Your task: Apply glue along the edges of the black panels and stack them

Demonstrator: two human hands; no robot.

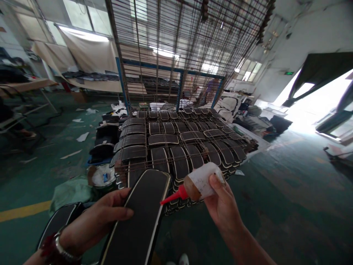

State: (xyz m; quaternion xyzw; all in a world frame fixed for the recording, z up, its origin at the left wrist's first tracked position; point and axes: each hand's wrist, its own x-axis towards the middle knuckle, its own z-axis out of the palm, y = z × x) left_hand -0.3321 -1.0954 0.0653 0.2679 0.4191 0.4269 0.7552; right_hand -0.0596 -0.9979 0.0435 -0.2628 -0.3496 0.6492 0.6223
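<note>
My left hand [110, 209] grips a long black panel [140, 213] by its left side, thumb on top and fingers beneath. A pale line runs along the panel's rounded edge. Wrapped in my right hand [220, 195] is a squeeze glue bottle [202, 182] with a whitish body and brownish contents near the neck. Its red nozzle [174, 195] points left, the tip at the panel's right edge. Another black panel [59, 222] of similar shape lies below my left forearm.
Ahead, a wire rack [176, 55] is tilted up over many rows of black panels [179, 162]. An open tub [103, 176] and a green sack [71, 191] are at the left. Paper scraps [82, 137] litter the green floor. Piled goods [259, 117] stand at the right.
</note>
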